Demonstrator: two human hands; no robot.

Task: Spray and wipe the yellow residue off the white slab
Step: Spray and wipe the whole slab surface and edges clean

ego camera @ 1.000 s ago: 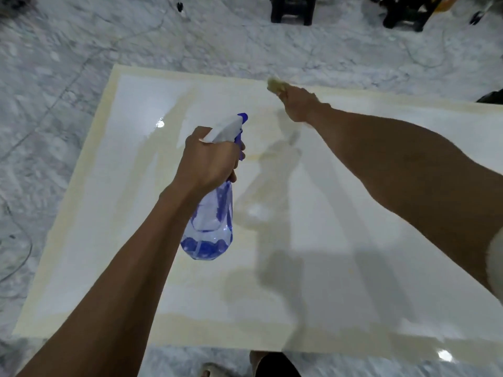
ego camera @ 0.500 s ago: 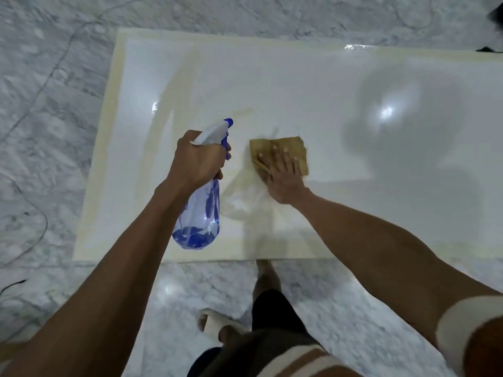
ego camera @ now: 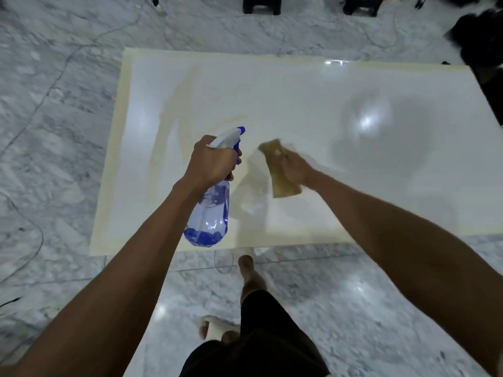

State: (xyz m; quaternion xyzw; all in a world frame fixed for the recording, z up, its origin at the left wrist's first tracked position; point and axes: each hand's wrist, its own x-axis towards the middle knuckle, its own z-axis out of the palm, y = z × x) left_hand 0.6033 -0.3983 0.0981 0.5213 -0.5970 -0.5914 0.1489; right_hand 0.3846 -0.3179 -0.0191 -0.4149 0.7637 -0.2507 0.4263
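The white slab (ego camera: 299, 99) lies flat on the marble floor, glossy, with pale yellow residue (ego camera: 166, 142) in streaks on its left half and along its borders. My left hand (ego camera: 212, 161) grips a clear blue spray bottle (ego camera: 211, 213) by its white trigger head, the nozzle pointing away over the slab's near middle. Just to its right, my right hand (ego camera: 295, 167) holds a brownish-yellow cloth (ego camera: 277, 170), blurred by motion, over the slab's near part.
Grey-white marble floor (ego camera: 54, 131) surrounds the slab. My legs and a pale sandal (ego camera: 215, 329) stand at the slab's near edge. Dark stool legs (ego camera: 261, 5) and dark objects (ego camera: 481, 36) sit at the far side. A thin cable (ego camera: 38, 240) runs at left.
My right hand swept the cloth from the slab's far edge back to the near middle, then lifted and bunched it. The left hand kept the bottle steady. My view pulled back.
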